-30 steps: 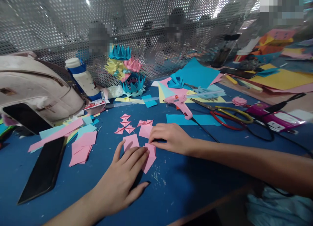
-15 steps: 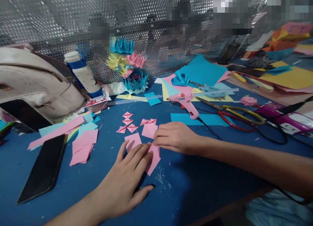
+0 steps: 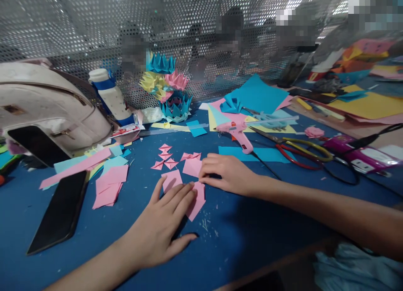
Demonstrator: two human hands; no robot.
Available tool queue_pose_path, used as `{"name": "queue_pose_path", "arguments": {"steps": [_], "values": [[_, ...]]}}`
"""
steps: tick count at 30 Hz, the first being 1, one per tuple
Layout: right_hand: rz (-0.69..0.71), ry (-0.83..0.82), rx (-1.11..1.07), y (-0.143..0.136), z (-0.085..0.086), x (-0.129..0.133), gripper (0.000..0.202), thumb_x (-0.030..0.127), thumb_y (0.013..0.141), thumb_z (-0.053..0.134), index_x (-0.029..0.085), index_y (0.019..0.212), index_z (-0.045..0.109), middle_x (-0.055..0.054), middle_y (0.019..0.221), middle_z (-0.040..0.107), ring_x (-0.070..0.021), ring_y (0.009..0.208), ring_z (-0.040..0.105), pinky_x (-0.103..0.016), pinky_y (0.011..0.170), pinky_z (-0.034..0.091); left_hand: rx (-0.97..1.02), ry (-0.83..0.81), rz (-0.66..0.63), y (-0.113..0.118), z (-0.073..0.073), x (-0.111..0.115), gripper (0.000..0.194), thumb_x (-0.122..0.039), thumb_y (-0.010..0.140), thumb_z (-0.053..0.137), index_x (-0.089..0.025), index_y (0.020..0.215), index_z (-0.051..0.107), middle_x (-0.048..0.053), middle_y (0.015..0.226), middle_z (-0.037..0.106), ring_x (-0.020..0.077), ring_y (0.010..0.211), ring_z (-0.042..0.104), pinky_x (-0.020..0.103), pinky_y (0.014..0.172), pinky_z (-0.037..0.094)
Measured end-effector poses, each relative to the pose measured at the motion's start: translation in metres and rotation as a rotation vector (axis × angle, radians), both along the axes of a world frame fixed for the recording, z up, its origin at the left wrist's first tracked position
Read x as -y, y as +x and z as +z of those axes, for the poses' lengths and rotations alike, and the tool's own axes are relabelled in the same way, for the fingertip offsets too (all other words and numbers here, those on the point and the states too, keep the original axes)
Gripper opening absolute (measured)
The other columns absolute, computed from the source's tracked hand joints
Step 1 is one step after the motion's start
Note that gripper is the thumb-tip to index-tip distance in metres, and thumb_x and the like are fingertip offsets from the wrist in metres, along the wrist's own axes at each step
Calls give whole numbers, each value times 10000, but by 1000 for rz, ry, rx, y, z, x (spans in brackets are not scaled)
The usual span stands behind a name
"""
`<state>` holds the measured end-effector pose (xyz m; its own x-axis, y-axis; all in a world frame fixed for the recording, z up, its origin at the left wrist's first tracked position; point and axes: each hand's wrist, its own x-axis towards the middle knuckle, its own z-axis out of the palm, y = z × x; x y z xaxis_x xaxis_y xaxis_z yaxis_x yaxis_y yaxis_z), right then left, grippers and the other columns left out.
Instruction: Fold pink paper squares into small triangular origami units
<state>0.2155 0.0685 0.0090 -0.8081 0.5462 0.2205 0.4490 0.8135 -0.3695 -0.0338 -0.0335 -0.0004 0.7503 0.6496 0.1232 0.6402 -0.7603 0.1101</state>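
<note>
My left hand lies spread with fingers stretched out, its fingertips pressing a pink paper piece against the table. Fingers curled, my right hand pinches at the upper edge of that same piece; the exact grip is partly hidden. Behind the left fingertips sits a pink square, and another pink square is beside the right knuckles. Several small folded pink triangles are grouped just beyond.
A pink glue gun with a cord and open scissors lie at right. At left are a phone, pink paper squares, a backpack and a bottle. Folded paper flowers stand by the perforated metal screen.
My right hand has shifted slightly, with a gap showing between its fingers. My left hand stays pressed on the pink paper. The view has moved a little.
</note>
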Motion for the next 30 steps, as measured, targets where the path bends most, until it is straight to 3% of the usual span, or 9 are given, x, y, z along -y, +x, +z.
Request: {"name": "queue_pose_path", "arguments": {"steps": [3,7,11,19,26,30], "values": [[-152,-122,12,-9,-4,7,151,303,898,696,174,862,626,-12,869,640,-152,814,544,-247,643,336,18,1,12,0,-1,2,692,-530,1003,472,-136,1540,284,138,1561,403,308,1427,377,603,1228,-1],[-190,-176,30,-15,-2,11,115,251,881,688,181,835,609,0,835,629,-146,790,552,-235,623,330,13,5,14,-1,-1,3,665,-520,998,484,-157,1530,319,139,1566,391,331,1440,351,637,1215,56],[-118,-169,-20,-15,-2,12,50,193,892,656,186,845,638,-1,852,676,-147,823,589,-242,667,368,28,11,19,-2,-1,2,654,-516,989,502,-163,1518,348,144,1546,416,341,1439,350,643,1213,77],[159,90,-32,-5,-4,1,171,275,982,579,184,918,709,-34,882,692,-161,850,596,-271,682,386,16,-57,14,-1,1,0,660,-510,993,497,-149,1520,328,145,1573,376,330,1456,322,647,1214,66],[127,-63,-49,-2,-3,-2,146,251,980,577,184,1048,688,-48,1021,694,-162,949,618,-269,772,446,36,-54,16,-1,2,0,628,-501,988,509,-167,1500,363,153,1543,416,335,1444,343,654,1207,108],[187,-71,-46,-1,-3,-6,197,204,1000,517,202,1051,708,-52,1014,679,-160,959,618,-260,756,445,41,-59,26,0,2,0,639,-485,985,518,-175,1514,340,145,1509,458,327,1415,391,641,1215,96]]}}
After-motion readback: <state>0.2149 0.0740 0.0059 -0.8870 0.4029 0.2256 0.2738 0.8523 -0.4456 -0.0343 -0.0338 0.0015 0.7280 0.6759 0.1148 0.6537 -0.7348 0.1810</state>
